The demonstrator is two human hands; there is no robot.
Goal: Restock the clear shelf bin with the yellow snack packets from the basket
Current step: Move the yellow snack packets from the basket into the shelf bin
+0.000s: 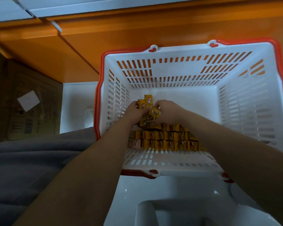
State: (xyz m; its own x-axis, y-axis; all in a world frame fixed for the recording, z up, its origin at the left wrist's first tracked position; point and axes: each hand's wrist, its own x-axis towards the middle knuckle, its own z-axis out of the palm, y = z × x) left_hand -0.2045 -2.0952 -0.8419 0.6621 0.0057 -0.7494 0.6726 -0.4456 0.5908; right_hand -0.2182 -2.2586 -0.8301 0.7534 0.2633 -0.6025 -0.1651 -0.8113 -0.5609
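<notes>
Our left hand (134,110) and right hand (167,110) pinch upright packets (147,101) between them, low in the basket (186,53); stacked rows (167,139) lie nearer us.

Basket (245,101) sitting on ledge (77,101); packets (168,139) lying in rows (stacked) along its near wall. L hand (134,111) & R hand (168,110) meeting inside, beyond rows, gripping loose packets (149,101). Carton (31,103) lying left of basket.

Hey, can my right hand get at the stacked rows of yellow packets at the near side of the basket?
Probably yes: the basket is open-topped, nothing covers the stacked rows, and the right hand is inside, close to them. It does pinch a loose packet, so its grip is partly taken.
</notes>
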